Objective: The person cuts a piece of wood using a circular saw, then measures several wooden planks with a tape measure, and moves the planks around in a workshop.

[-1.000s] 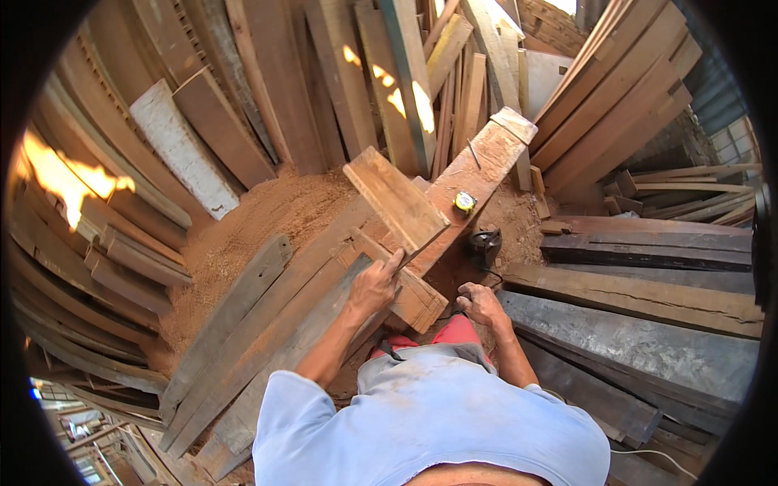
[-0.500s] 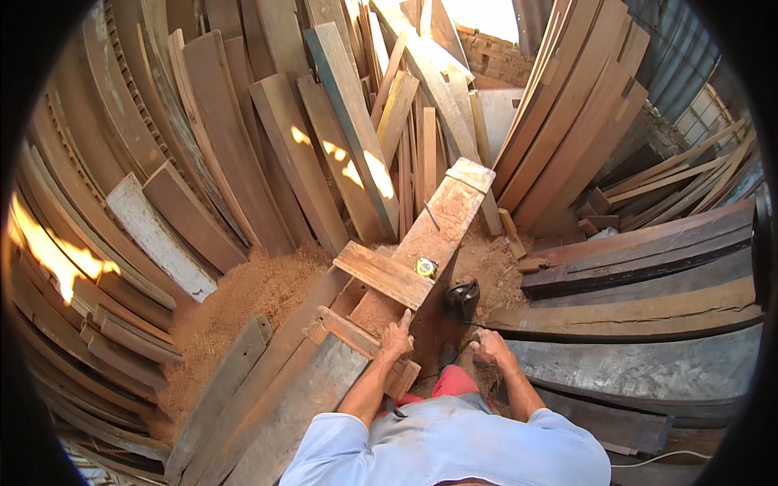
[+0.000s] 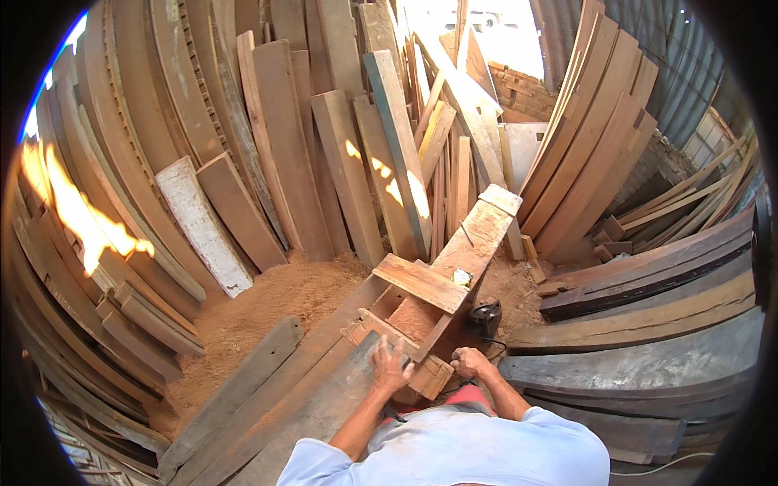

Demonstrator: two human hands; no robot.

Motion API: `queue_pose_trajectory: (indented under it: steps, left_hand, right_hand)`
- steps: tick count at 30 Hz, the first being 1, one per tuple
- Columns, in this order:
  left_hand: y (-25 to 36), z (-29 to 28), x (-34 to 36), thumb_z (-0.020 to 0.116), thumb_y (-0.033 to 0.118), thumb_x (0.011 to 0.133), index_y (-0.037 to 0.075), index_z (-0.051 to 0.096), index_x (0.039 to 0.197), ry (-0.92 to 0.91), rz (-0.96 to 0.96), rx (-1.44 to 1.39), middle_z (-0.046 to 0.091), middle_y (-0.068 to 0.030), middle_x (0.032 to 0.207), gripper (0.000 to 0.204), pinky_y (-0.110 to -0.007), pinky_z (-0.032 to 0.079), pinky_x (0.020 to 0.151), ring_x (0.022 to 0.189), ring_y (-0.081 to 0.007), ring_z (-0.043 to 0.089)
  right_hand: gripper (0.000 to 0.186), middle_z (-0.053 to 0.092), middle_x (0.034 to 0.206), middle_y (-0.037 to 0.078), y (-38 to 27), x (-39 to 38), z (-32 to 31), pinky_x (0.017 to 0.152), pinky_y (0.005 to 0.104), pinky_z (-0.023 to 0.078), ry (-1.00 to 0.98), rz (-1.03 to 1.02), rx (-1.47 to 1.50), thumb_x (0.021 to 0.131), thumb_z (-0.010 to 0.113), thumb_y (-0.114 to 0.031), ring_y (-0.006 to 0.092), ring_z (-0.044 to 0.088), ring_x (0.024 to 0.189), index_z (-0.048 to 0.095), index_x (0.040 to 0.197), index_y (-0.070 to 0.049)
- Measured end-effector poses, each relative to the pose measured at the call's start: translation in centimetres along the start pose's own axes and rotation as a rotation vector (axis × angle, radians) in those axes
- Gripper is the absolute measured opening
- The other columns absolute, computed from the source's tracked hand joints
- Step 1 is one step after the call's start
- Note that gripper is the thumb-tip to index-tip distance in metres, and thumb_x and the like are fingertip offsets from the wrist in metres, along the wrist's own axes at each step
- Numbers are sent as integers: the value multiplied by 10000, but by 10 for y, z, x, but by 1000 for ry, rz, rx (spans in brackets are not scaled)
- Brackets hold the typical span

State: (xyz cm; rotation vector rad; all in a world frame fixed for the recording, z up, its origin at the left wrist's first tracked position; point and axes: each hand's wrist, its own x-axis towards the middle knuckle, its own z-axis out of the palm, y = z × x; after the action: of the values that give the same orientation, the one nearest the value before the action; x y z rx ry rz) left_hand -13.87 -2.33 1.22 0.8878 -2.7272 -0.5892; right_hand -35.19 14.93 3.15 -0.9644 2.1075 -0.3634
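My left hand (image 3: pixel 391 366) is open, its fingers spread over the end of a grey board (image 3: pixel 344 389), beside the sawdust-covered bench beam (image 3: pixel 478 231). My right hand (image 3: pixel 472 363) is closed near the beam's near end block (image 3: pixel 429 377); anything within its fingers is hidden. Between my hands and a flat crosspiece (image 3: pixel 421 282) runs a narrow wooden strip (image 3: pixel 433 338). The crosspiece lies across the beam. A yellow and black tape measure (image 3: pixel 462 278) sits at its far edge. A thin metal rod (image 3: pixel 466 233) sticks up from the beam.
Right of the beam, a dark power tool (image 3: pixel 485 316) with a cable sits low down. Long planks (image 3: pixel 600 381) are stacked on the right. Many upright boards (image 3: pixel 275 138) lean at the back and left. Sawdust (image 3: pixel 267 304) heaps on the floor at left.
My left hand has drawn back from the crosspiece's edge toward the grey board, its fingers now spread. My right hand has come nearer the end block. The whole view has shifted.
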Motion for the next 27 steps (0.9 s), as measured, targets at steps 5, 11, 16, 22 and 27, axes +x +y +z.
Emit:
queue_pose_trajectory:
  steps: [5, 11, 16, 22, 27]
  left_hand:
    - [-75, -54, -97, 786, 402, 769, 106, 344, 1537, -14, -336, 72, 208, -316, 1570, 934, -648, 261, 1111, 1369, -513, 302]
    - [-126, -77, -173, 746, 460, 807, 84, 317, 1547, 61, -469, 173, 204, -304, 1582, 934, -654, 269, 1089, 1353, -503, 311]
    - [-148, -77, -231, 635, 427, 898, 49, 305, 1546, 70, -615, 253, 195, -296, 1598, 820, -635, 194, 1148, 1429, -468, 253]
    - [-137, -80, -224, 602, 431, 906, 105, 352, 1537, 96, -784, 206, 286, -250, 1588, 753, -618, 189, 1168, 1450, -433, 269]
    - [-136, -79, -211, 620, 450, 892, 127, 365, 1536, 136, -739, 174, 272, -241, 1602, 764, -607, 194, 1180, 1457, -419, 275]
  right_hand:
    - [407, 689, 1120, 267, -55, 7, 40, 928, 470, 529, 131, -96, 14, 849, 634, -229, 423, 658, 1071, 675, 1188, -7]
    - [661, 545, 1280, 311, -14, 63, 126, 1040, 562, 445, 394, -209, -166, 851, 675, -344, 490, 528, 1187, 468, 1418, -75]
    - [834, 620, 1135, 392, -135, 8, 105, 970, 545, 476, 101, -15, 17, 895, 658, -221, 526, 602, 1114, 185, 1525, 56]
    - [854, 635, 1120, 389, -133, 22, 100, 961, 521, 483, 10, 8, -159, 911, 641, -275, 520, 617, 1094, 156, 1515, 83]
    - [477, 676, 1105, 322, -79, 57, 104, 926, 509, 516, 132, -235, -347, 910, 669, -321, 467, 637, 1102, 583, 1194, 52]
